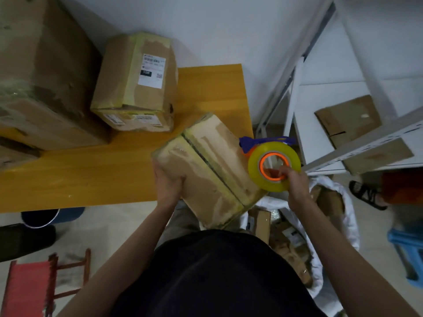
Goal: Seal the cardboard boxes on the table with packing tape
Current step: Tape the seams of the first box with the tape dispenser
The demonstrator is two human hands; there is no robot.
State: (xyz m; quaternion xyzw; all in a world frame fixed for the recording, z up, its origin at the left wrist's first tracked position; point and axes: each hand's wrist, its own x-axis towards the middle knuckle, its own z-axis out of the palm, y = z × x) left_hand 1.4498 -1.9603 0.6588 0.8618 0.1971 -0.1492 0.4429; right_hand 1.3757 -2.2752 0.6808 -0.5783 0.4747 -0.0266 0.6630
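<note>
A worn cardboard box (206, 165) with old yellowish tape along its centre seam lies tilted over the near right corner of the yellow table (96, 170). My left hand (168, 186) presses flat against the box's near left side. My right hand (294, 181) grips a yellow roll of packing tape (273, 170) with an orange core, fingers hooked into the core. The roll sits in a blue dispenser (263, 141) and touches the box's right edge.
A labelled box (137, 85) and a large box (43, 72) stand at the table's back left. White metal shelving (357, 124) with flattened cardboard rises on the right. A white sack of boxes (297, 236), a blue stool (407, 248) and a red stool (29, 287) stand on the floor.
</note>
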